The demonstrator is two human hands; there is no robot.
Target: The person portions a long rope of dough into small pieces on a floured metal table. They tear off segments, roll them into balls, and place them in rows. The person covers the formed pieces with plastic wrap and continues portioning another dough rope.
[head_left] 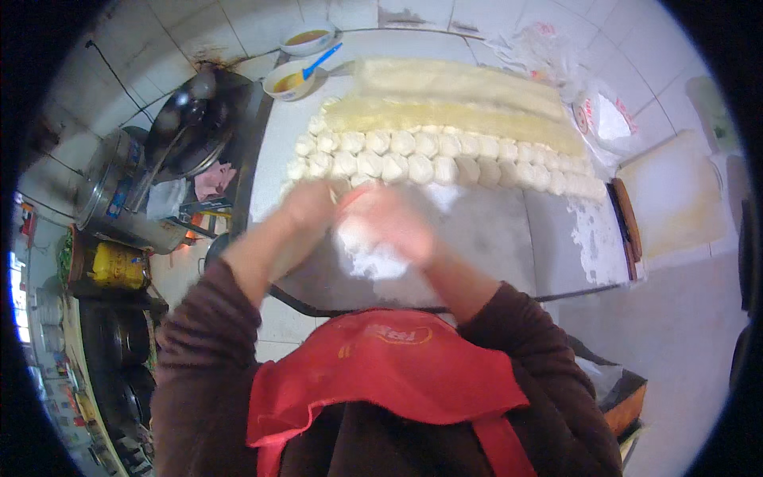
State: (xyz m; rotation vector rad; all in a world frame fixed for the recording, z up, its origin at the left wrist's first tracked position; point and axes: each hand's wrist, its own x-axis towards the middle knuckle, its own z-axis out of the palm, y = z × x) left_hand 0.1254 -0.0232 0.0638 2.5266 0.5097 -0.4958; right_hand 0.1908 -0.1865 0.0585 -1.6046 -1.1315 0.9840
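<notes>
Both my hands are blurred over the near left part of the work surface, close together. My left hand (pixel 310 206) is at the near left end of the rows of round dough pieces (pixel 394 168). Just right of it, my right hand (pixel 396 220) is above a patch of white flour (pixel 375 262). Whether either hand holds anything cannot be made out. Behind the rows lie a yellowish strip (pixel 459 122) and a folded pale cloth (pixel 453 80), both stretched lengthwise across the surface.
A bowl of yellow liquid (pixel 278 89) with a blue-handled brush (pixel 322 61) stands at the back left, a second bowl (pixel 307 40) behind it. A dark wok (pixel 185 128) is at left. An open plastic bag (pixel 611 122) lies at right, near a wooden-handled tool (pixel 627 220).
</notes>
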